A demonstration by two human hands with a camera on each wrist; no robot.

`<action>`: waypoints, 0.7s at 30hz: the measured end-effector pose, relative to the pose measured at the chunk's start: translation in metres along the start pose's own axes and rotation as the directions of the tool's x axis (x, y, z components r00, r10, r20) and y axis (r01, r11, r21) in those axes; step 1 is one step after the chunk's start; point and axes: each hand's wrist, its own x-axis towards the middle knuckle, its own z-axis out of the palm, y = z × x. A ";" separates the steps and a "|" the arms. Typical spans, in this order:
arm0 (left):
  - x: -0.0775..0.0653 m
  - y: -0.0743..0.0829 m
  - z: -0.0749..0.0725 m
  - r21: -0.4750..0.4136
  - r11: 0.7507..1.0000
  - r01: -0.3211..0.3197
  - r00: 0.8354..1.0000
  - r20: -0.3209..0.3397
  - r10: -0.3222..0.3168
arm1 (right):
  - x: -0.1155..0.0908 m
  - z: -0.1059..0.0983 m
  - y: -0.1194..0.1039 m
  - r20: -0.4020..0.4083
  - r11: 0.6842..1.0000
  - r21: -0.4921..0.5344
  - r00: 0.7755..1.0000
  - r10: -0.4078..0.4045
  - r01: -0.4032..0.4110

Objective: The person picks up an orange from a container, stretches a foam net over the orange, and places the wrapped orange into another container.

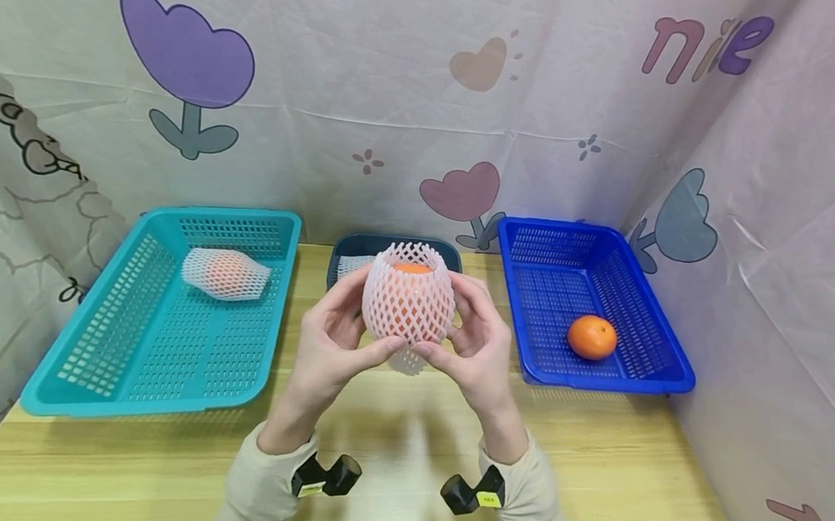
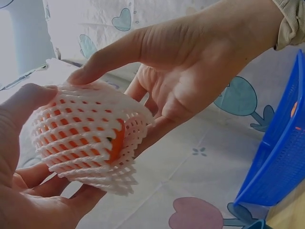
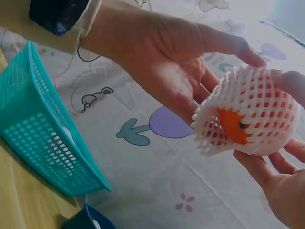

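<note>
Both hands hold up an orange (image 1: pixel 413 268) wrapped in a white foam net sleeve (image 1: pixel 408 305), above the table and in front of the small dark bin. My left hand (image 1: pixel 329 331) grips the sleeve's left side, thumb at the front and fingers behind. On the other side my right hand (image 1: pixel 483 343) grips it the same way, the two thumb tips close together. The net's upper end gapes, and bare orange peel shows inside. In the right wrist view the orange's green stem spot (image 3: pixel 243 126) appears at that opening. Part of the net hangs below the thumbs.
A teal basket (image 1: pixel 154 330) on the left contains a netted orange (image 1: pixel 227 272). The blue basket (image 1: pixel 547 303) on the right contains a bare orange (image 1: pixel 592 337). White foam nets (image 1: pixel 355 265) lie in a small dark bin (image 1: pixel 398 243) at the back. Printed curtains (image 1: pixel 374 61) surround the wooden table (image 1: pixel 614 472).
</note>
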 end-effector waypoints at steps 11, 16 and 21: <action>-0.001 -0.002 -0.001 0.030 0.999 -0.021 0.999 0.051 0.019 | 0.000 0.000 0.006 0.003 0.993 0.047 0.994 -0.112 0.112; -0.001 0.001 -0.003 0.066 0.997 -0.048 0.995 0.093 0.042 | 0.003 -0.005 0.007 0.070 0.984 0.061 0.982 -0.174 0.170; -0.001 0.001 -0.005 0.064 0.993 -0.101 0.988 0.121 0.093 | 0.005 -0.008 0.008 0.109 0.979 0.068 0.974 -0.200 0.194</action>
